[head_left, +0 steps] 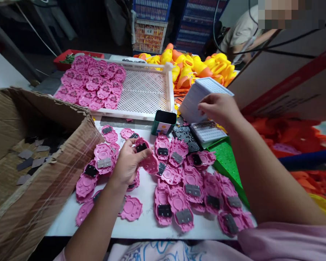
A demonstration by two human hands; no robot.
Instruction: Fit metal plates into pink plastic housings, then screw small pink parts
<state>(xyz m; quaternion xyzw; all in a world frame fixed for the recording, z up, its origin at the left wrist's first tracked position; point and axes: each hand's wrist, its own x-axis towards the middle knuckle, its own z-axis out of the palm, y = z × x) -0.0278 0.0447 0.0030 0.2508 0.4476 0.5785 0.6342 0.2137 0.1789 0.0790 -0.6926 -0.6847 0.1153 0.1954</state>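
My left hand (129,161) is closed on a pink plastic part (150,163) with a black piece in it, held above the white work surface. Many similar pink parts (191,177) with black or grey pieces lie around it. My right hand (216,107) is beside a stack of white trays (192,99), its fingers bent together; whatever they may hold is too small to make out. Below it sit a smaller white tray (209,132) and a black studded tray (186,137). A dark green container (164,123) stands between my hands, farther back.
An open cardboard box (67,159) with grey and black pieces is at the left. Behind are a white perforated crate (145,116) with pink parts and a yellow-orange pile (198,69). A green tray (228,163) lies right. A person (243,34) is at the back right.
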